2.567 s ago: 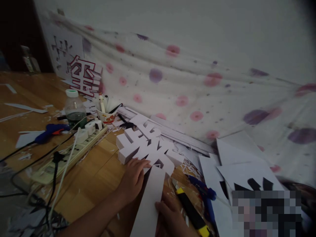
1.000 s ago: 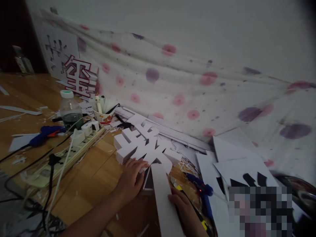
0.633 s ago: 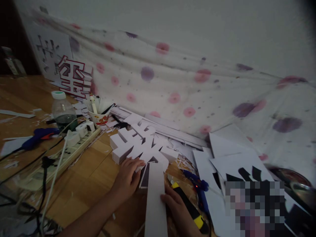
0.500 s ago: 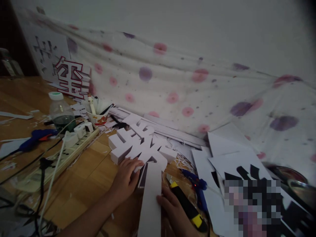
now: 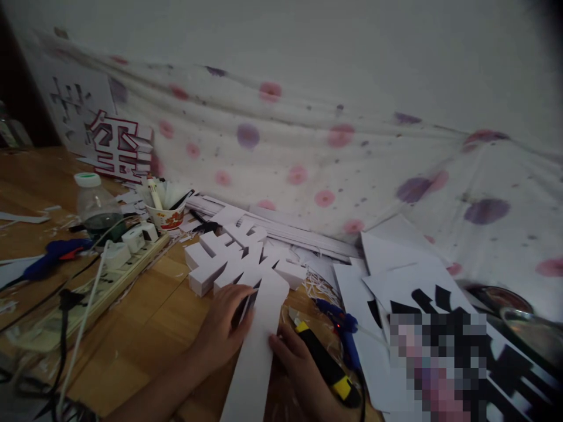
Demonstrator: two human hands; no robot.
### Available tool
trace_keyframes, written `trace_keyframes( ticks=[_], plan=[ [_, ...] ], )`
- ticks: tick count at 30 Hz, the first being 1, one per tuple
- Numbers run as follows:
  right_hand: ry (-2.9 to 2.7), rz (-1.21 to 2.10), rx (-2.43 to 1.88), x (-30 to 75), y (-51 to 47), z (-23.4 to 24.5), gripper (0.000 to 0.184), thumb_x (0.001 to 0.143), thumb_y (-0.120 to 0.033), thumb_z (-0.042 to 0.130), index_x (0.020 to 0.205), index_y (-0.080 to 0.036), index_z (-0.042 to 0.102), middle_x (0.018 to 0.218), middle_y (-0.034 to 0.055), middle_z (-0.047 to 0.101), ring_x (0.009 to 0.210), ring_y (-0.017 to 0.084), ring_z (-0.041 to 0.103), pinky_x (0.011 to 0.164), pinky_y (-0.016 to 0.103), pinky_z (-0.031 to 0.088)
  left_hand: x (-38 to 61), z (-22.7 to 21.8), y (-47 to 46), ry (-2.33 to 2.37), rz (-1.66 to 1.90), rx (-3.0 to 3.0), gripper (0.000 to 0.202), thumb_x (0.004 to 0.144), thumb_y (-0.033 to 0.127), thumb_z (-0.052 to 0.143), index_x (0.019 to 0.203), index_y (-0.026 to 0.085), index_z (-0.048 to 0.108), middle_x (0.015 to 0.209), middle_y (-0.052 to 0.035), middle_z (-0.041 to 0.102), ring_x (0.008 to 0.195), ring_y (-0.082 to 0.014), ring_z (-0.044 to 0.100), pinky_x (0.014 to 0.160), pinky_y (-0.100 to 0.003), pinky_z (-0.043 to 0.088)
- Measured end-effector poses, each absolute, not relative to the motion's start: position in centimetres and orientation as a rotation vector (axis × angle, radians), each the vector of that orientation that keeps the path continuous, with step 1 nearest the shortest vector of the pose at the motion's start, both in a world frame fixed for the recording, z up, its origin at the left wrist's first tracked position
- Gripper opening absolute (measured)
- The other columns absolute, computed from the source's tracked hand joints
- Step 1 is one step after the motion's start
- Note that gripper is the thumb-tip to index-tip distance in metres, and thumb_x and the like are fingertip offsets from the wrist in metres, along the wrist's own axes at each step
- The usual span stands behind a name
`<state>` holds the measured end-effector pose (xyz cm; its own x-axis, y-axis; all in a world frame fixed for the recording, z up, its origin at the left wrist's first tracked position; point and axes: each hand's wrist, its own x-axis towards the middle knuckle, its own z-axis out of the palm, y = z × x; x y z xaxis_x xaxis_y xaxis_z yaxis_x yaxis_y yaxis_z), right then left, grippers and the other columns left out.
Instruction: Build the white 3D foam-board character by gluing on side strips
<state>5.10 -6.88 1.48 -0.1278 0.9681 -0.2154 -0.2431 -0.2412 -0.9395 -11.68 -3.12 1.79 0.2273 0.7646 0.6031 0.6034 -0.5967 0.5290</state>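
Observation:
A white three-dimensional character (image 5: 237, 264), built from board, lies on the wooden table. From its near end a long white board strip (image 5: 255, 357) runs toward me. My left hand (image 5: 226, 319) is closed at the strip's left edge, its fingers bent over the near part of the character and its thumb along the strip. On the opposite edge, the thumb and fingers of my right hand (image 5: 297, 357) grip the strip. Beside that hand lies a black and yellow utility knife (image 5: 325, 363). How the strip joins the character is partly hidden by my left fingers.
A blue glue gun (image 5: 345, 325) lies right of the knife; another blue glue gun (image 5: 53, 258) is at left. Near it are a power strip (image 5: 132, 264), a bottle (image 5: 94, 205) and a paper cup of pens (image 5: 165, 217). White sheets (image 5: 352, 305) lie at right. A spotted cloth (image 5: 285, 140) hangs behind.
The strip's near end has swung left, and its face now covers the gap seen beside it. My left fingers have moved onto its edge. The whole view has shifted slightly.

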Motion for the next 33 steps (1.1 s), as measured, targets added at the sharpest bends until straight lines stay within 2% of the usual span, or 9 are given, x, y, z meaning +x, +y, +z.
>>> trace_keyframes(
  ticks=[4, 7, 11, 13, 17, 19, 22, 25, 33],
  plan=[
    [-0.945, 1.597, -1.087, 4.6, -6.9, 1.7, 0.036, 0.063, -0.048, 0.072, 0.086, -0.021, 0.065, 0.062, -0.0021, 0.063, 0.055, 0.017, 0.058, 0.055, 0.028, 0.044, -10.4, 1.8, -3.9, 1.319, 1.18, 2.272, 0.05, 0.083, 0.031, 0.053, 0.129, 0.023, 0.035, 0.128, -0.011, 0.051, 0.118, -0.0249, 0.048, 0.097, -0.044, 0.044],
    [-0.884, 1.6, -1.007, 4.5, -6.9, 1.5, 0.039, 0.06, -0.046, 0.075, 0.088, -0.022, 0.065, 0.07, -0.0003, 0.066, 0.064, 0.019, 0.061, 0.062, 0.029, 0.046, -9.5, 1.6, -4.5, 1.307, 1.079, 2.317, 0.068, 0.075, 0.034, 0.062, 0.133, 0.021, 0.029, 0.132, -0.0139, 0.048, 0.122, -0.0293, 0.045, 0.098, -0.049, 0.042],
    [-0.885, 1.593, -0.981, 5.2, -6.6, 1.2, 0.039, 0.064, -0.041, 0.073, 0.097, -0.023, 0.064, 0.083, 0.001, 0.068, 0.076, 0.018, 0.061, 0.069, 0.028, 0.046, -9.0, 1.8, -4.7, 1.314, 0.997, 2.322, 0.078, 0.066, 0.036, 0.07, 0.132, 0.019, 0.032, 0.131, -0.0153, 0.049, 0.121, -0.0327, 0.044, 0.098, -0.052, 0.042],
    [-0.894, 1.54, -1.05, 5.9, -6.3, 1.1, 0.041, 0.064, -0.044, 0.072, 0.097, -0.021, 0.064, 0.084, 0.0015, 0.067, 0.077, 0.019, 0.061, 0.064, 0.026, 0.045, -9.2, 2.1, -4.2, 1.31, 0.999, 2.313, 0.074, 0.068, 0.038, 0.068, 0.131, 0.02, 0.034, 0.128, -0.0143, 0.052, 0.119, -0.032, 0.047, 0.097, -0.051, 0.042],
    [-0.84, 1.407, -1.221, 7.2, -6.2, 1.6, 0.045, 0.065, -0.051, 0.069, 0.095, -0.019, 0.063, 0.067, -0.0021, 0.061, 0.059, 0.015, 0.056, 0.049, 0.023, 0.041, -10.2, 2.7, -2.1, 1.378, 1.109, 2.272, 0.044, 0.084, 0.034, 0.051, 0.124, 0.021, 0.041, 0.121, -0.0104, 0.057, 0.114, -0.0244, 0.051, 0.096, -0.044, 0.043],
    [-0.797, 1.408, -1.25, 7.6, -6.5, 2.2, 0.042, 0.065, -0.05, 0.069, 0.092, -0.02, 0.063, 0.061, -0.0038, 0.059, 0.054, 0.014, 0.053, 0.048, 0.024, 0.042, -11.0, 3.0, -0.5, 1.484, 1.132, 2.303, 0.038, 0.084, 0.032, 0.049, 0.121, 0.02, 0.045, 0.12, -0.0103, 0.057, 0.114, -0.0244, 0.051, 0.098, -0.045, 0.04],
    [-0.796, 1.482, -1.274, 7.7, -7.1, 3.0, 0.039, 0.061, -0.049, 0.07, 0.089, -0.022, 0.064, 0.065, -0.0023, 0.062, 0.059, 0.018, 0.057, 0.055, 0.028, 0.046, -12.4, 3.3, 1.8, 1.707, 0.943, 2.387, 0.049, 0.075, 0.032, 0.059, 0.12, 0.017, 0.046, 0.125, -0.0138, 0.053, 0.119, -0.0291, 0.045, 0.102, -0.047, 0.034],
    [-0.762, 1.494, -1.313, 7.5, -7.6, 3.0, 0.038, 0.057, -0.048, 0.072, 0.086, -0.023, 0.066, 0.075, 0.0007, 0.068, 0.077, 0.024, 0.062, 0.069, 0.032, 0.049, -13.5, 3.4, 3.5, 1.849, 0.718, 2.398, 0.054, 0.071, 0.039, 0.062, 0.119, 0.015, 0.048, 0.126, -0.0169, 0.051, 0.121, -0.032, 0.044, 0.101, -0.046, 0.034],
    [-0.718, 1.456, -1.301, 8.0, -7.7, 0.0, 0.045, 0.059, -0.052, 0.071, 0.093, -0.023, 0.069, 0.098, 0.0042, 0.07, 0.106, 0.028, 0.057, 0.086, 0.036, 0.046, -15.9, 3.8, 7.2, 1.952, 0.618, 2.39, 0.034, 0.08, 0.038, 0.05, 0.108, 0.02, 0.056, 0.12, -0.0108, 0.057, 0.118, -0.0265, 0.047, 0.099, -0.038, 0.036]
  ],
)
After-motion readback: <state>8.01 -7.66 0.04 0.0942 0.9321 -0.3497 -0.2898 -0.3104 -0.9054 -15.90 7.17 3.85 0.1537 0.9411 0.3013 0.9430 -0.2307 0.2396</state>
